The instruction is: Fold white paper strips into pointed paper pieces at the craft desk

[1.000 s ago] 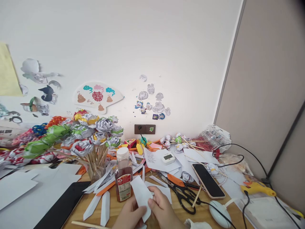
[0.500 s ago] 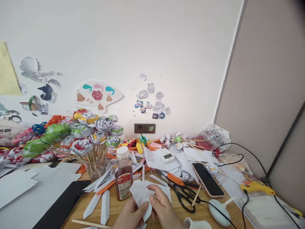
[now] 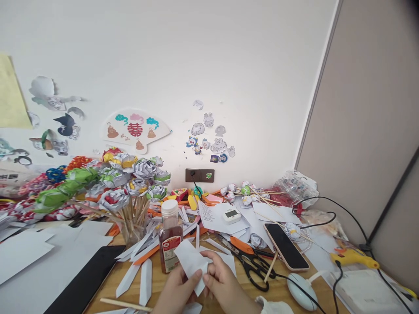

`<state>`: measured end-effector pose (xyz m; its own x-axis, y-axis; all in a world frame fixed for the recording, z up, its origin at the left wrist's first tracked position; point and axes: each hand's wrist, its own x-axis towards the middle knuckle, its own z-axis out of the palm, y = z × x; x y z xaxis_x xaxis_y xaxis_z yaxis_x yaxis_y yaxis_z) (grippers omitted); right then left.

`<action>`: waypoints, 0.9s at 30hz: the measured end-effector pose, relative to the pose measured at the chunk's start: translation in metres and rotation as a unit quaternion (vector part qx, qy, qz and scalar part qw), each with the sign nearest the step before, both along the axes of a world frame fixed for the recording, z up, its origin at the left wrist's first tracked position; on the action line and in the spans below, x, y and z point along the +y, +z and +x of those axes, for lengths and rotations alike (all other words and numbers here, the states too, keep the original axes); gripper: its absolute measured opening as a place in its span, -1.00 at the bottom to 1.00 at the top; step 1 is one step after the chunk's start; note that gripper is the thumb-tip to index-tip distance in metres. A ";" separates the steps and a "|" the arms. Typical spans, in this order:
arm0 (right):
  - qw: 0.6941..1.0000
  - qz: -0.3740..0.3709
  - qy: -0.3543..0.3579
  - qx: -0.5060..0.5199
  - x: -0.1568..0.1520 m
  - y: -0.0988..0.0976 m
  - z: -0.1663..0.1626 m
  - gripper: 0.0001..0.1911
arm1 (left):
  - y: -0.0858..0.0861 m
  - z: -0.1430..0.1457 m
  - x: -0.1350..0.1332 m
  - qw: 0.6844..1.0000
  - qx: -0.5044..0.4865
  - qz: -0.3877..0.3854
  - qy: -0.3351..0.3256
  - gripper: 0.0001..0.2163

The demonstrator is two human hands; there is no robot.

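Observation:
Low in the middle of the view, both my hands hold a small white piece of paper [image 3: 190, 261] above the wooden desk [image 3: 157, 285]. My left hand [image 3: 178, 290] pinches its lower left part and my right hand [image 3: 225, 288] pinches its right side, fingers closed on it. The paper tilts up and to the left, partly folded. Just behind it stands a small bottle [image 3: 170, 237] with a white cap, red-brown liquid and a red label.
Black scissors [image 3: 253, 266] with an orange blade cover lie right of my hands, then a phone [image 3: 285, 246], a white mouse [image 3: 303, 285] and a yellow glue gun [image 3: 353, 258]. Paper flowers on sticks [image 3: 127, 187] stand in a jar at left. Cut paper strips [image 3: 144, 279] and white sheets [image 3: 39, 257] litter the desk.
The paper has been turned and folded between my fingers, its top now leaning left. My hands have stayed in about the same place. The view shifted slightly.

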<state>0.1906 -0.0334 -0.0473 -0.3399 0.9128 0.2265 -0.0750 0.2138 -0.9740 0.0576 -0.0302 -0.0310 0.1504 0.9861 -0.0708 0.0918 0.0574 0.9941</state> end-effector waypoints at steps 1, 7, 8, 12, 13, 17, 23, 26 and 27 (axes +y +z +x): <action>1.000 0.004 0.005 -0.006 0.000 0.001 0.001 -0.50 | 0.000 0.000 0.000 1.000 0.003 0.001 -0.001 -0.63; 1.000 -0.011 0.018 -0.016 -0.001 0.005 0.003 -0.48 | 0.002 0.000 -0.001 0.999 0.027 0.008 -0.019 -0.71; 1.000 -0.012 0.013 -0.015 0.000 0.005 0.003 -0.48 | 0.002 0.000 -0.002 0.999 0.038 0.013 -0.016 -0.72; 1.000 -0.016 -0.012 -0.017 0.000 0.002 0.002 -0.56 | 0.002 -0.001 -0.004 0.996 0.082 0.032 0.018 -0.76; 1.000 -0.017 -0.014 -0.020 0.000 0.002 0.002 -0.58 | 0.001 -0.001 -0.005 0.995 0.086 0.035 0.022 -0.77; 1.000 -0.019 -0.018 -0.016 -0.002 0.002 0.001 -0.62 | 0.001 0.000 -0.005 0.997 0.067 0.038 0.011 -0.76; 1.000 0.023 -0.015 0.004 -0.001 0.005 0.000 -0.56 | 0.007 0.000 -0.002 0.999 0.032 0.002 0.021 -0.72; 0.997 0.043 -0.065 -0.008 0.002 0.005 0.003 -0.68 | 0.004 -0.002 -0.001 0.998 0.042 0.026 0.034 -0.75; 0.995 0.052 -0.088 -0.020 0.004 0.004 0.005 -0.73 | 0.001 -0.002 -0.001 0.997 0.051 0.043 0.032 -0.78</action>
<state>0.1960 -0.0296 -0.0430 -0.1880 0.9315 0.3115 0.0110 0.3191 -0.9477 0.0554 -0.0310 -0.0296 0.0829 0.9966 0.0035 0.1918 -0.0194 0.9812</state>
